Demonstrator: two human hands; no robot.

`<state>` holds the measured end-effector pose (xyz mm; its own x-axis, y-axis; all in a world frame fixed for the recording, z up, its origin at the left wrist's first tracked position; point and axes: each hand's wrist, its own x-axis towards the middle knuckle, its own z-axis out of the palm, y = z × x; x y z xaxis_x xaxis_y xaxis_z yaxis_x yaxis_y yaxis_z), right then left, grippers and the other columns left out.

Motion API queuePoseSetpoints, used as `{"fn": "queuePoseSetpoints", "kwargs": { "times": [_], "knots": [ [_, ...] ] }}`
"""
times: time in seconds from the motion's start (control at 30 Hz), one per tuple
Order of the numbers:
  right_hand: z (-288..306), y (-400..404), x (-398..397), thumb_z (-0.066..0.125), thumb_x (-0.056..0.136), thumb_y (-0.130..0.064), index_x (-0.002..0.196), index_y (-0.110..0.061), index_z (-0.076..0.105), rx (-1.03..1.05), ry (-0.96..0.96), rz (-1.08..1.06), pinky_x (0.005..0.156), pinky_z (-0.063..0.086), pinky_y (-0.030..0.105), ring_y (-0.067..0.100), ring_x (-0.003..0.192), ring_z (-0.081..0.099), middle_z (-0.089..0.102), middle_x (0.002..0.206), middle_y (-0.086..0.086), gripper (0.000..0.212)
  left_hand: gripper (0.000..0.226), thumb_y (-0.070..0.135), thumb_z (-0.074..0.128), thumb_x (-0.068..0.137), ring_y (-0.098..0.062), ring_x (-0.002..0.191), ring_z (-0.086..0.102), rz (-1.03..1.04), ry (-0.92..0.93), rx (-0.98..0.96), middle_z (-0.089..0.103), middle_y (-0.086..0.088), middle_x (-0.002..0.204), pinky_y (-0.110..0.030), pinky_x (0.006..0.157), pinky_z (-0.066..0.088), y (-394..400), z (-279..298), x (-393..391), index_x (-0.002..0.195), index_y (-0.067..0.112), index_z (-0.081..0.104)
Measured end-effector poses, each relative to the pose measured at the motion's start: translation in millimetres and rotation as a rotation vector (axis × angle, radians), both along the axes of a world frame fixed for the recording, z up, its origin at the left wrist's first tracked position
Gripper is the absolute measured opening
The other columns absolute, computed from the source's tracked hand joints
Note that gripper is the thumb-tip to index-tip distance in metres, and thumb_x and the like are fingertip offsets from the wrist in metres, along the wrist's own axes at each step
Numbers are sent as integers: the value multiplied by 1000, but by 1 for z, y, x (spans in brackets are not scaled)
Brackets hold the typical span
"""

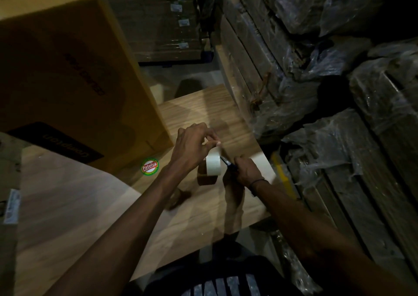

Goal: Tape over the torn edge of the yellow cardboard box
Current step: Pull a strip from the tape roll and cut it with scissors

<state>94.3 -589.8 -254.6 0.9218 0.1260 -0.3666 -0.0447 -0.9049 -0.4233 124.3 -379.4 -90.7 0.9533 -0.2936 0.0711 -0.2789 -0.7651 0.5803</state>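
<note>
the yellow cardboard box (pixel 67 74) stands on the bench (pixel 67 205) up and to the left of my hands, well apart from them; i can't make out its torn edge in this dim light. the tape roll (pixel 212 164) sits between my hands, upright on its edge over the bench. my left hand (pixel 192 146) has its fingers curled over the top of the roll, pinching the pulled end. my right hand (pixel 246 171) is closed round a dark-handled blade (pixel 227 161), its tip touching the tape just beside the left fingertips. a round green and red sticker (pixel 149 166) lies on the bench left of the left wrist. plastic-wrapped stacks (pixel 339 92) rise beyond the right hand. more brown cartons (pixel 162 22) are stacked far ahead; i can't tell what's in any of them.
</note>
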Motion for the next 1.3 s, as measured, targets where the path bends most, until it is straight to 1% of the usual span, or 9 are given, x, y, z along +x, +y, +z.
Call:
{"fn": "queuePoseSetpoints", "kwargs": {
  "times": [0.2,0.37,0.53,0.63,0.8,0.97,1.13,1.2,1.3],
  "knots": [
    [0,-11,12,63,91,-6,113,5,68,-57,54,14,90,42,44,45,116,61,67,120,29,26,7,36,79,87,-9,80,54,-5,8,-16,66,13,85,-44,86,45,0,1,1,91,31,79],
    [20,-16,12,67,98,-14,136,2,61,-129,97,-56,98,44,45,46,125,58,63,134,29,42,8,35,80,86,-9,79,54,-5,16,-21,65,13,85,-46,85,48,1,1,0,91,29,79],
    [27,-27,19,81,84,-18,107,2,70,-95,132,-117,76,45,36,41,110,67,70,115,25,32,9,34,80,86,-6,77,50,-11,22,-14,66,14,85,-47,84,50,1,3,0,92,28,79],
    [41,-31,22,84,82,-17,99,2,73,-45,110,-99,71,47,33,37,99,69,70,101,20,27,10,34,80,87,-5,77,50,-13,27,-19,64,15,84,-47,84,50,0,4,-1,93,26,78],
    [48,-44,23,79,87,-30,110,-4,65,-22,51,-4,80,55,42,39,101,67,67,111,19,38,7,32,79,88,-5,78,50,-39,25,6,59,20,81,-47,86,49,-2,6,-4,93,27,77],
    [58,-53,9,75,87,-46,101,-17,54,-18,44,81,74,36,31,27,88,54,59,106,10,39,7,32,78,89,-5,79,51,-67,16,42,60,17,86,-46,87,49,-2,7,-4,93,28,77],
    [66,-69,-8,78,84,-46,121,-17,58,1,54,202,82,47,33,21,98,59,55,122,2,51,9,34,77,89,-8,81,52,-89,32,49,61,15,88,-45,84,47,-1,5,-3,94,27,77],
    [66,-76,-12,78,83,-47,119,-16,57,-34,32,252,79,43,30,22,96,59,52,117,1,53,9,35,78,88,-9,81,54,-100,26,47,61,16,88,-45,82,48,1,2,-3,93,27,76],
    [66,-82,-12,65,77,-67,117,-18,57,-41,-5,317,77,46,34,29,93,63,51,109,-1,64,9,35,79,87,-9,78,53,-103,18,55,57,18,83,-41,78,43,2,1,-3,92,28,76]
  ]
}}
